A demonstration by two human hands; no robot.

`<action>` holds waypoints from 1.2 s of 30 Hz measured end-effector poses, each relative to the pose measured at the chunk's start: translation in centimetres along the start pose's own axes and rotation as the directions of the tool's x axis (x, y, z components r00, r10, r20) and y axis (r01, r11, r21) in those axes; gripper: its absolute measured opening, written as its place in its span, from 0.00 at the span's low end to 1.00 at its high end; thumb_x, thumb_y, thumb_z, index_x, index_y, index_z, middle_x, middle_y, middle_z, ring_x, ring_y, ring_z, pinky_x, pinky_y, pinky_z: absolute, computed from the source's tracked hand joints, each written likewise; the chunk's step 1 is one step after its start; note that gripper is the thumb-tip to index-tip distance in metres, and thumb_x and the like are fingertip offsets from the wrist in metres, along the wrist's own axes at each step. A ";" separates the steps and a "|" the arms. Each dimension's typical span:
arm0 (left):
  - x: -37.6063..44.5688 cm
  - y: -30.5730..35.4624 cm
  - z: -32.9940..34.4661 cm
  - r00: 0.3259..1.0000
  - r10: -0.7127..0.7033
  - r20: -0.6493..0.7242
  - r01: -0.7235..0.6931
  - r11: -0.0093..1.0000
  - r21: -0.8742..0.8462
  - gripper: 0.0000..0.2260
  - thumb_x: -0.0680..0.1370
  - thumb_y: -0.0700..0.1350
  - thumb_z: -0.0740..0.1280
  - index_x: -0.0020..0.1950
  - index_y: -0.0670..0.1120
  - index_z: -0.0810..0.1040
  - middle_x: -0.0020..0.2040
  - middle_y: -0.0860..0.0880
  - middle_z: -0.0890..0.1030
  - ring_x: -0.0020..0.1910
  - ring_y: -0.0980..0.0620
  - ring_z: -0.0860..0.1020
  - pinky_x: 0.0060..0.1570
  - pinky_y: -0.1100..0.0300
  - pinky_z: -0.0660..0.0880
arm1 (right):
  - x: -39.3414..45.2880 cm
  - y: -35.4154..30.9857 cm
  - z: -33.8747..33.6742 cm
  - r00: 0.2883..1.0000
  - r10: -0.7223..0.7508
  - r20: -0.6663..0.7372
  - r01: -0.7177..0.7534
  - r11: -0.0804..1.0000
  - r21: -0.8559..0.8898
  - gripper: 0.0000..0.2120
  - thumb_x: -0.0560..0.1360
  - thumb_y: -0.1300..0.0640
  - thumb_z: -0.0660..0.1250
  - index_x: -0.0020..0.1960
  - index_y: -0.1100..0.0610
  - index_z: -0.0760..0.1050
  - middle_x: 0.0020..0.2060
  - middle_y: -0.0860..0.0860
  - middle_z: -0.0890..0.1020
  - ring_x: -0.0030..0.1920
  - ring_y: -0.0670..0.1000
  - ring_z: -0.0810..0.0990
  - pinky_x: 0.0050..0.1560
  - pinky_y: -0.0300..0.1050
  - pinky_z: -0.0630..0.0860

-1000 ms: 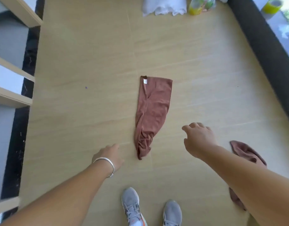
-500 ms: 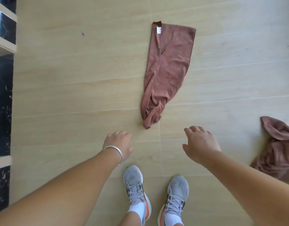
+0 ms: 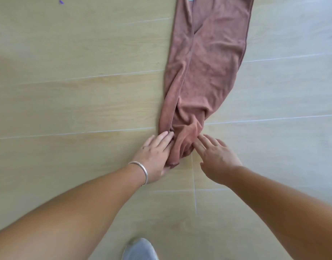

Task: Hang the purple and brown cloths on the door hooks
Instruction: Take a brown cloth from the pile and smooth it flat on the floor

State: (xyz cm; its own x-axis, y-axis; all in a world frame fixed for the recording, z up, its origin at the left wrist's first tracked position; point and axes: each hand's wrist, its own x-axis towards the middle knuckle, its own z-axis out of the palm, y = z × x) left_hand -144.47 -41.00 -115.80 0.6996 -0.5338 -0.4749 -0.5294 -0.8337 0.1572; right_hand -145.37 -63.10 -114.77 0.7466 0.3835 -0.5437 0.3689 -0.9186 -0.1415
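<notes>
Brown, soft-looking fabric: the brown cloth (image 3: 204,72) lies loosely folded on a pale wooden floor (image 3: 67,91), its bunched near end between both hands. The left hand (image 3: 155,156), fingers straight, touches that end's left side; the right hand (image 3: 215,156), fingers spread, touches its right. It looks light and limp, so gathering the bunched end should lift it easily.

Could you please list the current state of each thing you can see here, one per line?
brown cloth: on the floor, near end bunched.
left hand: straight fingers touching the cloth's near end.
right hand: fingers straight, tips at the cloth's near end.
bracelet: on the left wrist.
shoe: on the floor.
</notes>
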 end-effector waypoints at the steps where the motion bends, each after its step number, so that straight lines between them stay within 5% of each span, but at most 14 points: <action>1: 1.2 -0.6 0.2 0.998 0.061 -0.025 -0.060 0.998 0.032 0.38 0.75 0.64 0.59 0.79 0.46 0.53 0.80 0.48 0.48 0.78 0.51 0.45 0.76 0.52 0.45 | 1.4 0.4 0.4 0.999 -0.022 -0.046 0.021 1.000 -0.014 0.35 0.75 0.51 0.60 0.77 0.53 0.49 0.76 0.51 0.54 0.76 0.52 0.51 0.74 0.48 0.55; 6: 5.0 -1.5 0.3 0.981 0.056 -0.185 -0.056 0.998 0.005 0.55 0.62 0.75 0.64 0.78 0.41 0.55 0.76 0.44 0.64 0.77 0.45 0.58 0.73 0.43 0.54 | 5.6 1.8 1.3 0.961 -0.061 -0.269 0.068 0.997 0.018 0.34 0.68 0.47 0.65 0.72 0.56 0.67 0.70 0.56 0.69 0.72 0.55 0.66 0.69 0.52 0.66; 10: 6.8 -1.4 1.0 0.997 0.028 -0.074 -0.020 0.993 0.115 0.58 0.60 0.78 0.56 0.75 0.44 0.35 0.79 0.43 0.51 0.78 0.43 0.41 0.75 0.41 0.45 | 7.5 2.1 1.9 0.912 0.004 -0.411 0.039 0.995 0.095 0.24 0.69 0.51 0.61 0.65 0.54 0.74 0.64 0.54 0.76 0.64 0.56 0.74 0.63 0.53 0.71; 13: 7.2 -0.4 1.1 0.998 -0.060 -0.036 0.063 0.994 0.088 0.53 0.66 0.75 0.53 0.78 0.44 0.37 0.79 0.43 0.47 0.77 0.43 0.37 0.74 0.39 0.44 | 8.2 2.2 1.0 0.860 0.037 -0.509 0.041 0.989 0.142 0.13 0.70 0.53 0.60 0.51 0.53 0.79 0.51 0.52 0.81 0.51 0.57 0.79 0.52 0.51 0.76; 18: 6.6 0.2 -1.6 0.987 -0.142 0.077 0.134 0.986 0.094 0.33 0.80 0.58 0.56 0.79 0.44 0.51 0.79 0.44 0.50 0.77 0.42 0.49 0.74 0.40 0.49 | 4.9 2.9 -1.3 0.884 0.167 -0.437 -0.057 0.965 0.255 0.04 0.66 0.61 0.62 0.38 0.57 0.76 0.36 0.53 0.80 0.37 0.60 0.78 0.34 0.48 0.74; 23: 0.8 -1.1 -6.1 0.939 -0.248 0.240 0.200 0.958 0.206 0.18 0.81 0.45 0.58 0.70 0.47 0.72 0.77 0.46 0.59 0.77 0.47 0.54 0.72 0.39 0.55 | -2.6 3.0 -5.5 0.851 0.312 -0.423 -0.216 0.941 0.260 0.07 0.62 0.68 0.71 0.36 0.58 0.76 0.32 0.55 0.78 0.34 0.60 0.77 0.33 0.45 0.68; 28: -7.6 -1.6 -12.7 0.891 -0.331 0.311 0.255 0.931 0.261 0.15 0.77 0.41 0.61 0.62 0.50 0.77 0.65 0.49 0.74 0.71 0.48 0.65 0.70 0.42 0.61 | -10.8 0.9 -12.0 0.913 0.253 -0.321 -0.221 0.966 0.134 0.10 0.58 0.70 0.72 0.34 0.59 0.77 0.31 0.55 0.77 0.32 0.60 0.77 0.33 0.48 0.72; 36: -21.1 1.2 -22.6 0.800 -0.358 0.480 0.209 0.918 0.337 0.14 0.76 0.41 0.61 0.60 0.50 0.78 0.58 0.48 0.78 0.59 0.45 0.74 0.58 0.50 0.68 | -22.2 -4.8 -23.1 0.985 0.057 -0.162 -0.060 0.998 -0.016 0.14 0.52 0.63 0.75 0.31 0.52 0.73 0.26 0.49 0.75 0.28 0.55 0.76 0.28 0.46 0.72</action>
State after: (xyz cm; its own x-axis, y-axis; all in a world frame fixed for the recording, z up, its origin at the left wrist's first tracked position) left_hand -149.04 -33.95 -86.04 0.5192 -0.0606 -0.8525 -0.5015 -0.8293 -0.2465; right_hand -150.95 -65.04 -82.90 0.8461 0.3408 -0.4099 0.3319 -0.9385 -0.0953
